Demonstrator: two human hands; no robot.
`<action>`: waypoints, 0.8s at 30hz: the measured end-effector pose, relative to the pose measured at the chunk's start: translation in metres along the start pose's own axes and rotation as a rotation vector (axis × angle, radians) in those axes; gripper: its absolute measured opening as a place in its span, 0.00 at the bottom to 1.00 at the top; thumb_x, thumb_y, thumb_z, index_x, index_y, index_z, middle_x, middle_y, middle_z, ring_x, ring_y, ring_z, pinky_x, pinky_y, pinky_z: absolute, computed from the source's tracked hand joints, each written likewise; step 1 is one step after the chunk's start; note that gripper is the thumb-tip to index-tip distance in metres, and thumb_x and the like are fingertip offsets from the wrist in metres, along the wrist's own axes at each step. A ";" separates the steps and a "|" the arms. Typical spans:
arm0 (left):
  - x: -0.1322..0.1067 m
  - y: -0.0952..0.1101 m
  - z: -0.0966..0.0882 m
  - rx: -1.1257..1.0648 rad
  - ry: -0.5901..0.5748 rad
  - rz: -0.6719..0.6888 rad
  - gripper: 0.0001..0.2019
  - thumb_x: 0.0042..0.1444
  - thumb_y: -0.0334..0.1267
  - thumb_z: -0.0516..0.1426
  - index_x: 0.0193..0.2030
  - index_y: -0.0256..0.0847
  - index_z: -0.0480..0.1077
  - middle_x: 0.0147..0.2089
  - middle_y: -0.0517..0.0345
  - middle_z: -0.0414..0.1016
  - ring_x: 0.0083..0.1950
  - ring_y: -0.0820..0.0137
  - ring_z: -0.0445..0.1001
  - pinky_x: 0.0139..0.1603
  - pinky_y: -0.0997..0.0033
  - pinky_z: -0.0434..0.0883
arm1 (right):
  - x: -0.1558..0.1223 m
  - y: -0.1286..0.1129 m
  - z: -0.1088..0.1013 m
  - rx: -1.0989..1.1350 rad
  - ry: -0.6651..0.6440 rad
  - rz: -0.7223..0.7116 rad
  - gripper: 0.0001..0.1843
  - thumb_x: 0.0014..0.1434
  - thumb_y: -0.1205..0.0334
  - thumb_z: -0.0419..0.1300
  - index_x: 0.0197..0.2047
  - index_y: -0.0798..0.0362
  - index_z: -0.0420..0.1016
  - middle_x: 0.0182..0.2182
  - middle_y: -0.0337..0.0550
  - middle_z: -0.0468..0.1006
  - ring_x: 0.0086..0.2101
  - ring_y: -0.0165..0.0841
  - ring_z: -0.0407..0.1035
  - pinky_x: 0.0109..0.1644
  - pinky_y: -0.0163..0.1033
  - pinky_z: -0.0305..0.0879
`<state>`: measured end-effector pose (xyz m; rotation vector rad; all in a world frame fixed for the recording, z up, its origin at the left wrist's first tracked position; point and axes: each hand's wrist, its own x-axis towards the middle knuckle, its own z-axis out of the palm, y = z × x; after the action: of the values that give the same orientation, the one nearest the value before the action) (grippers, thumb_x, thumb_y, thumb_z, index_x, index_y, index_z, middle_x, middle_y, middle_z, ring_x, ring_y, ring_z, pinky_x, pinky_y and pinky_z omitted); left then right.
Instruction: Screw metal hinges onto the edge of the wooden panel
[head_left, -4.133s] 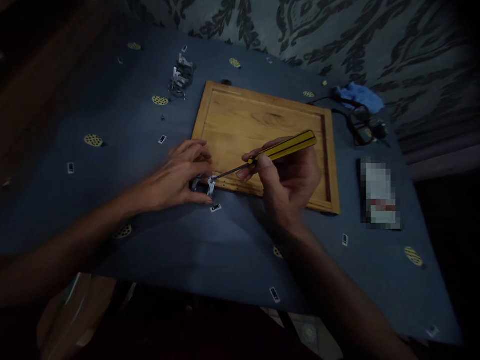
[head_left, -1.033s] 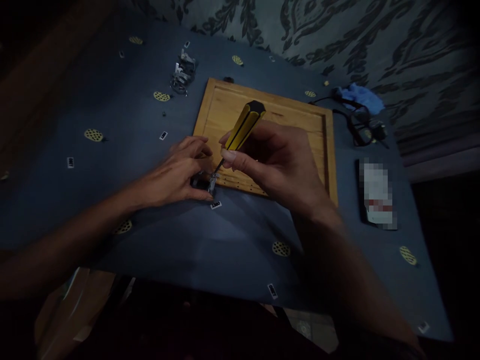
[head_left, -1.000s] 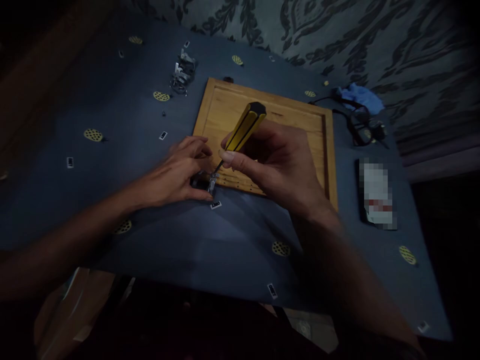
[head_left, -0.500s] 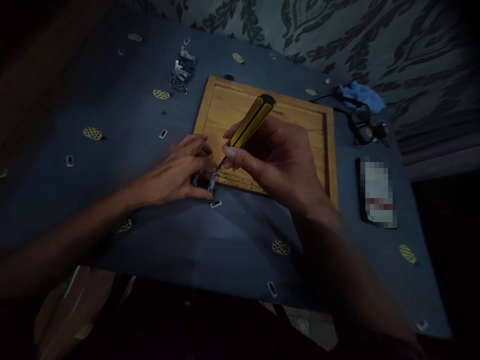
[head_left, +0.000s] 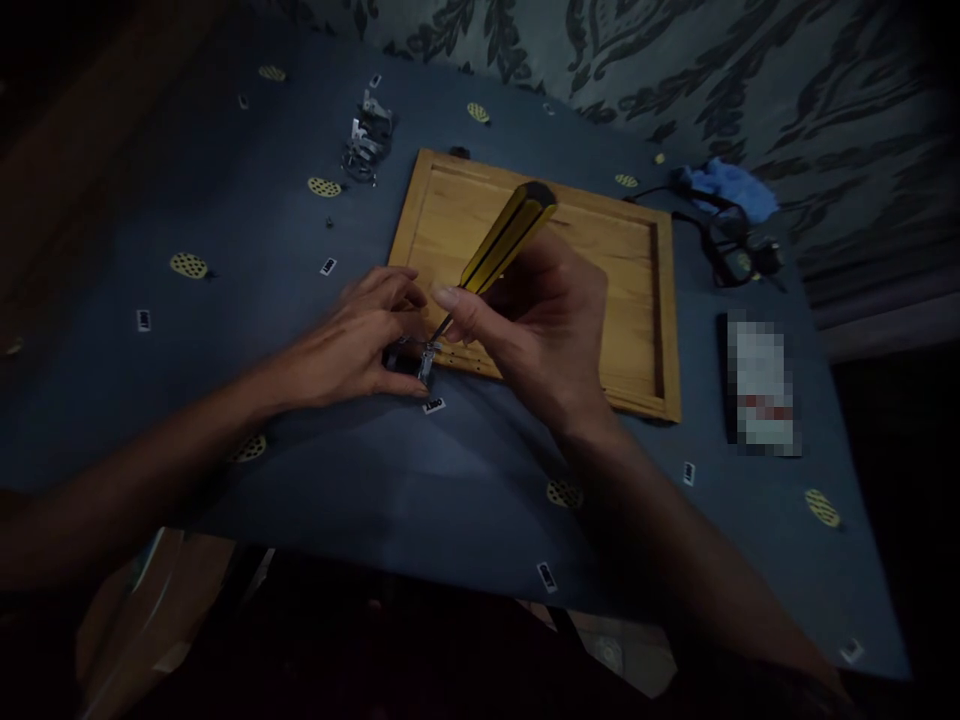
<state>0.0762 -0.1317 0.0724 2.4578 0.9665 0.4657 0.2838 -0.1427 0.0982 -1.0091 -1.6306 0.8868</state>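
My right hand (head_left: 547, 340) is closed around a screwdriver (head_left: 510, 238) with a yellow and black handle. The screwdriver slants down to the left, its tip on a small metal hinge (head_left: 426, 362). At the near left corner of a framed wooden panel (head_left: 634, 398), my left hand (head_left: 371, 340) grips that hinge between thumb and fingers, which partly cover it. Small dark holes run along the panel's near edge. Whether a screw sits under the tip is too small to tell.
More metal hinges (head_left: 366, 140) lie at the back left, with a tiny dark piece (head_left: 328, 222) nearer. On the right are eyeglasses (head_left: 724, 245), a blue cloth (head_left: 731, 188) and a blurred-out phone-like object (head_left: 761, 385). A patterned dark tablecloth (head_left: 300, 480) covers the table.
My right hand has turned on the screwdriver, its wrist swinging left and uncovering the panel's near right corner. The left hand stays on the hinge.
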 end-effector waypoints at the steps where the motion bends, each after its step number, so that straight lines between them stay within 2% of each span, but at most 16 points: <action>1: 0.000 0.000 0.000 -0.006 0.004 0.006 0.25 0.54 0.54 0.72 0.54 0.42 0.80 0.67 0.41 0.70 0.75 0.42 0.62 0.73 0.37 0.63 | 0.001 -0.002 0.000 0.026 0.056 -0.043 0.26 0.57 0.35 0.73 0.31 0.44 0.68 0.29 0.34 0.75 0.24 0.31 0.71 0.25 0.42 0.74; 3: 0.001 -0.001 0.000 -0.020 0.012 0.019 0.25 0.54 0.54 0.72 0.53 0.41 0.80 0.65 0.41 0.72 0.74 0.42 0.62 0.74 0.37 0.63 | 0.002 -0.006 -0.001 0.095 0.148 -0.118 0.24 0.56 0.40 0.76 0.30 0.44 0.69 0.28 0.32 0.74 0.21 0.29 0.70 0.22 0.40 0.72; 4: 0.001 -0.001 0.000 -0.023 0.013 0.024 0.25 0.54 0.54 0.72 0.53 0.40 0.80 0.65 0.41 0.73 0.74 0.42 0.62 0.73 0.37 0.64 | 0.003 -0.007 -0.001 0.116 0.149 -0.128 0.23 0.57 0.41 0.76 0.31 0.44 0.70 0.28 0.32 0.74 0.21 0.28 0.70 0.22 0.39 0.72; 9: 0.001 -0.001 0.000 -0.015 0.008 0.023 0.25 0.55 0.54 0.72 0.52 0.40 0.80 0.65 0.40 0.72 0.73 0.43 0.64 0.73 0.37 0.63 | 0.003 -0.002 -0.002 0.112 0.056 -0.084 0.22 0.57 0.41 0.75 0.36 0.45 0.72 0.31 0.32 0.77 0.23 0.27 0.71 0.25 0.38 0.76; 15: 0.000 -0.002 0.000 -0.050 -0.005 0.000 0.24 0.55 0.51 0.72 0.55 0.42 0.80 0.68 0.42 0.70 0.75 0.43 0.62 0.74 0.36 0.62 | -0.001 0.010 0.001 0.087 0.013 -0.032 0.22 0.59 0.37 0.73 0.40 0.43 0.73 0.36 0.36 0.80 0.33 0.35 0.80 0.32 0.41 0.81; 19: -0.001 -0.004 0.001 -0.043 0.007 0.000 0.24 0.56 0.52 0.72 0.54 0.42 0.80 0.69 0.42 0.69 0.76 0.42 0.60 0.76 0.35 0.60 | -0.001 0.011 0.001 0.064 0.021 -0.022 0.23 0.58 0.39 0.74 0.38 0.44 0.71 0.33 0.36 0.78 0.29 0.33 0.76 0.29 0.40 0.78; 24: -0.002 -0.003 0.000 -0.033 -0.005 0.004 0.25 0.56 0.54 0.71 0.55 0.42 0.79 0.68 0.42 0.70 0.78 0.42 0.58 0.76 0.36 0.61 | -0.002 0.011 0.003 0.041 0.021 -0.029 0.22 0.59 0.39 0.74 0.37 0.45 0.71 0.33 0.36 0.77 0.28 0.32 0.74 0.28 0.41 0.77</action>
<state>0.0737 -0.1314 0.0705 2.4307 0.9452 0.4728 0.2839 -0.1404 0.0867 -0.9616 -1.5995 0.8835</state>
